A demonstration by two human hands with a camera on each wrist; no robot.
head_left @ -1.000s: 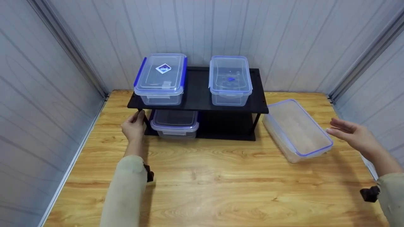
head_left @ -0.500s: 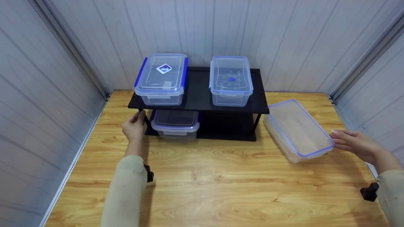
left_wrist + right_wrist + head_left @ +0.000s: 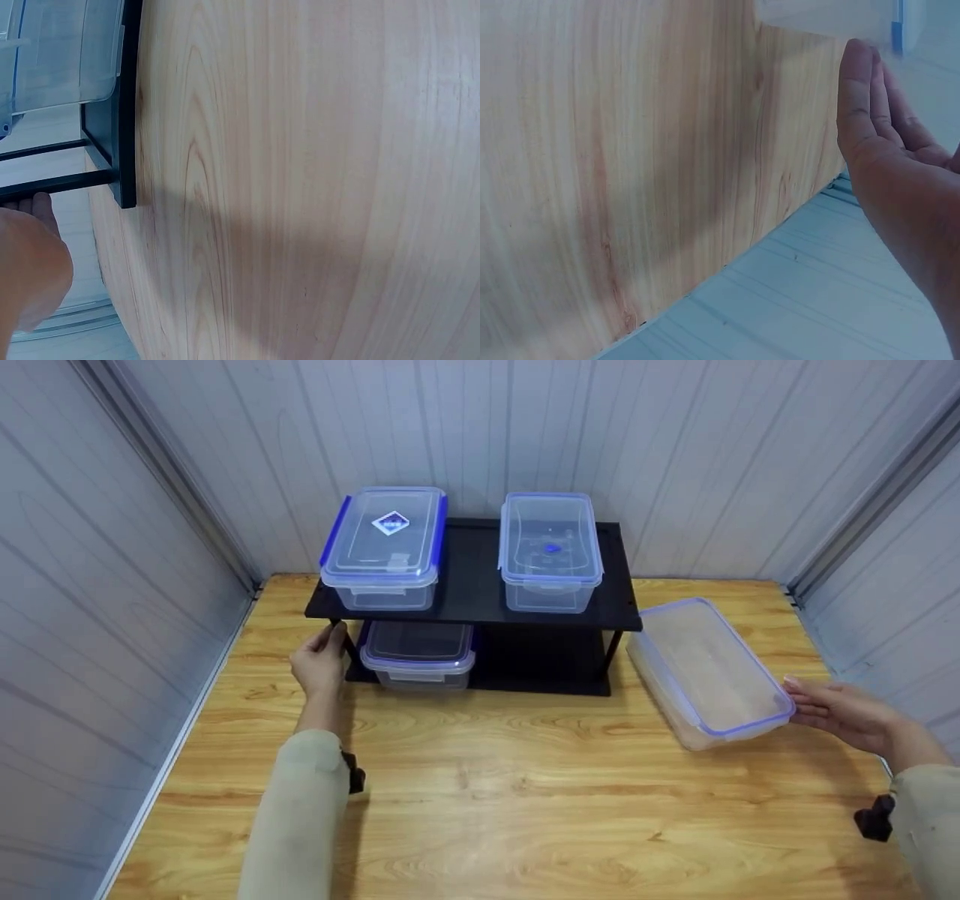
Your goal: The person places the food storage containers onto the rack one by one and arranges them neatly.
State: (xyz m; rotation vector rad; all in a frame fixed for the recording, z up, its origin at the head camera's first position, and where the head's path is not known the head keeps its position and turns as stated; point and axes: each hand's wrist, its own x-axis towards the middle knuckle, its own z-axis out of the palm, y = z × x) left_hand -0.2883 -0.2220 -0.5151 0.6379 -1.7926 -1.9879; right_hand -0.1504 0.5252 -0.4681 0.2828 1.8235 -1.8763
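My left hand (image 3: 319,660) holds the front left post of a black two-tier shelf (image 3: 472,562), just under its top board. In the left wrist view, the fingers (image 3: 43,210) bend against that post. My right hand (image 3: 851,712) touches the near right corner of a clear plastic food container (image 3: 709,667) with a blue rim. This container lies at an angle on the table, right of the shelf. In the right wrist view, the fingers (image 3: 857,90) are fairly straight beside the container's edge; the thumb is mostly out of sight.
On the shelf's top board stand two lidded food containers, one with a diamond label (image 3: 382,547) and one with a blue valve (image 3: 551,551). Another lidded container (image 3: 420,652) sits on the lower tier at left. Pale panel walls (image 3: 480,435) enclose the wooden table (image 3: 465,802).
My right hand has come lower and to the left edge of its reach, now meeting the container's corner. The container's near end has shifted very slightly left. My left hand stays at the post.
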